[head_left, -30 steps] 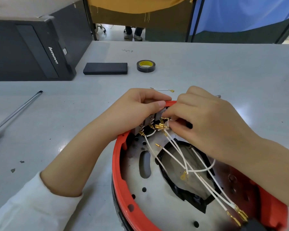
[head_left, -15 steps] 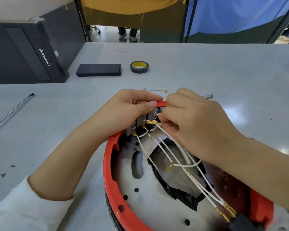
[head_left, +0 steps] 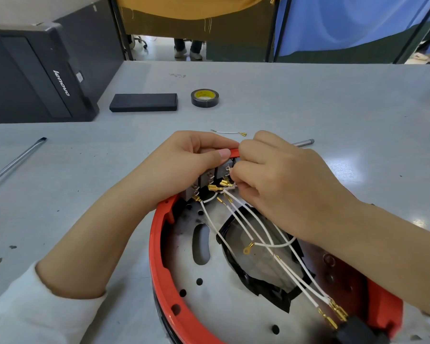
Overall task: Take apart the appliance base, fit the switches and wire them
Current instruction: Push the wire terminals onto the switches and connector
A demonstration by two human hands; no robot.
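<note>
The red-rimmed appliance base lies upside down in front of me, its metal plate and a black-edged opening showing. A row of grey switches sits in the far rim. My left hand grips the rim and the switch block, thumb on the red edge. My right hand pinches a white wire with a brass terminal at the switch tabs. Several white wires run back across the plate to brass connectors at the near right.
A loose short white wire lies just beyond the base. Farther back are a black tape roll, a flat black box and a black computer case. A screwdriver shaft lies at left, a metal rod tip behind my right hand.
My right hand has shifted slightly along the switch tabs with the wire terminal; my left hand keeps its grip on the rim. The camera view drifted a little.
</note>
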